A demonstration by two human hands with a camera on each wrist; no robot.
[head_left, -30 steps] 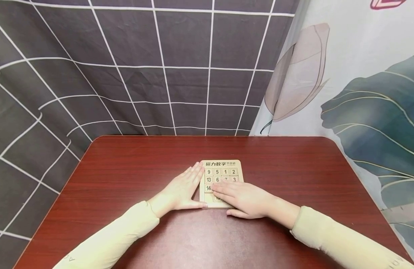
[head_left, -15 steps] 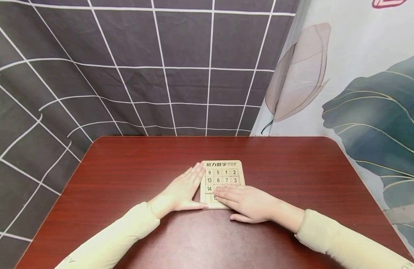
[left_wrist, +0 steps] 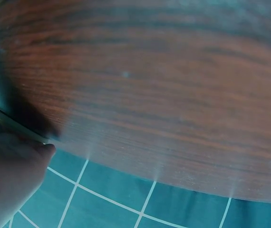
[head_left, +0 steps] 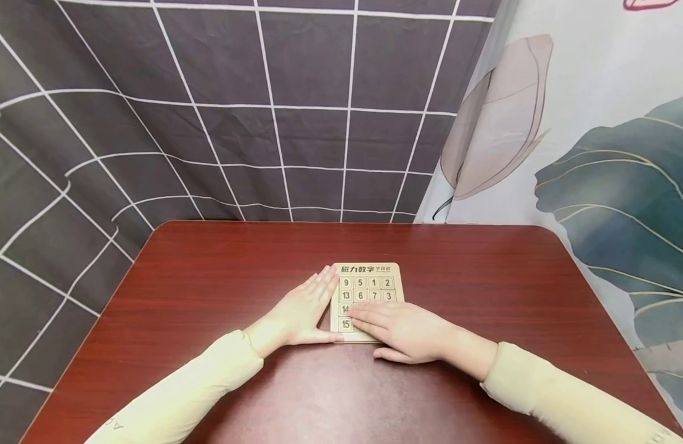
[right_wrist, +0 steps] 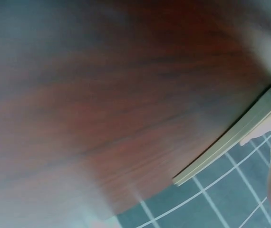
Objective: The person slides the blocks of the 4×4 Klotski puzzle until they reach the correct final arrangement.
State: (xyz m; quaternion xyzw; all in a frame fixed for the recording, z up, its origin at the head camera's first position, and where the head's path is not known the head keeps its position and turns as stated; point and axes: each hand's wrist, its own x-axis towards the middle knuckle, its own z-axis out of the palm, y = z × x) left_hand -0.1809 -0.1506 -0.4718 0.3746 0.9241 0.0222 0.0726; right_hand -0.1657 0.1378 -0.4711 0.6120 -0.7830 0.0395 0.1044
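A number sliding puzzle (head_left: 369,269) lies flat on the table in the head view, a pale board with square numbered tiles. Its upper two rows read 9 5 1 2 and 13 6 7 3. At the left below them are tile 14 and tile 15 (head_left: 345,324). My left hand (head_left: 302,313) rests along the board's left edge, fingers straight, thumb at the lower left corner. Across the lower rows lies my right hand (head_left: 404,332), fingers extended over the tiles and hiding several of them; its thumb lies below the board's near edge.
The dark red wooden table (head_left: 236,259) has rounded far corners. A grey curtain with white grid lines (head_left: 308,142) hangs behind and to the left, and a white curtain with leaf prints (head_left: 591,74) hangs on the right.
Tile 15 has slid left into the lower left corner under my right fingers. My right hand shifted slightly right, then back left. My left hand has stayed at the board's edge.
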